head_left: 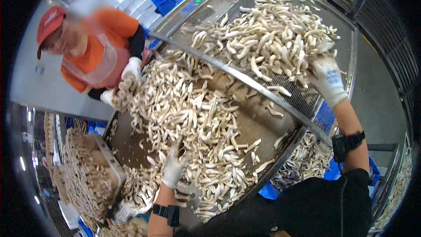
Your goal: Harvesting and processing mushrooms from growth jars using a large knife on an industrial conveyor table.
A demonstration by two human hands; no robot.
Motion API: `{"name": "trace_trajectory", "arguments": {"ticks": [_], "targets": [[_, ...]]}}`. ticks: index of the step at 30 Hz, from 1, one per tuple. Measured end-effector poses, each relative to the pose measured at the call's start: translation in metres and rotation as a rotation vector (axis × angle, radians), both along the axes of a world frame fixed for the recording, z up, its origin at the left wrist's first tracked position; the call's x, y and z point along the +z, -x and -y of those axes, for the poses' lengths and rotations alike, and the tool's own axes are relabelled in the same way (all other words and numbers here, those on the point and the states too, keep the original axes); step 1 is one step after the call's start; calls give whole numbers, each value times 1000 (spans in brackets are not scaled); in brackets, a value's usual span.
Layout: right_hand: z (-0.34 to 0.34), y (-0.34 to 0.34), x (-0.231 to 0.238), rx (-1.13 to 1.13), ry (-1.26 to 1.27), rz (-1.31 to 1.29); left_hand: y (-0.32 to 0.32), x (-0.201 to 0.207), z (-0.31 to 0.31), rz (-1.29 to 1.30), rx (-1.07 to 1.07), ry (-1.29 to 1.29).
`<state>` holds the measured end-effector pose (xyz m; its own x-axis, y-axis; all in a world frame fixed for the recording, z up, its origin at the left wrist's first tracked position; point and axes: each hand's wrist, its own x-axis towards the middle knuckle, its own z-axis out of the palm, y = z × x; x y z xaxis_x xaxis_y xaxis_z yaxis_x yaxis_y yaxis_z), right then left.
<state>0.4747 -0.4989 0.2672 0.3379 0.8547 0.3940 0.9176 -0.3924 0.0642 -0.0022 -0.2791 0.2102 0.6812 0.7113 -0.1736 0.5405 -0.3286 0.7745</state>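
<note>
My left hand (175, 166), in a white glove, is low over a wide heap of pale, elongated mushrooms (188, 109) on a brown-stained metal table. Its thumb and fingers are apart, and I see nothing gripped between them. Farther right, my right hand (326, 79), also gloved, reaches onto a raised wire-mesh screen (210, 13). Its fingers are spread against the right edge of a second mushroom pile (276, 35); their tips are blurred and partly hidden among the mushrooms.
Across the table at left, a person in an orange shirt (116, 22) and red cap handles a mushroom cluster (125, 90). A metal rail (245, 77) borders the screen. Mushroom clusters fill a crate (118, 171) at lower left. Below the screen is a blue-lined container of mushrooms (302, 162).
</note>
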Motion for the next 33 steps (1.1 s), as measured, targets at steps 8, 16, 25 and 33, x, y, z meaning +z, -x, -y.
{"name": "trace_trajectory", "arguments": {"ticks": [8, 16, 25, 33], "targets": [[159, 147, -32, -71, 191, 33, 167, -52, 98, -604, -171, -206], [117, 306, -104, 60, 458, -545, 176, -135, 192, -240, -500, -594], [-60, 333, -176, 259, 450, -539, 66, -111, 40, -493, -368, -680], [-168, 226, -105, -33, 60, -723, 66, -11, -116, -600, -136, -512]]}}
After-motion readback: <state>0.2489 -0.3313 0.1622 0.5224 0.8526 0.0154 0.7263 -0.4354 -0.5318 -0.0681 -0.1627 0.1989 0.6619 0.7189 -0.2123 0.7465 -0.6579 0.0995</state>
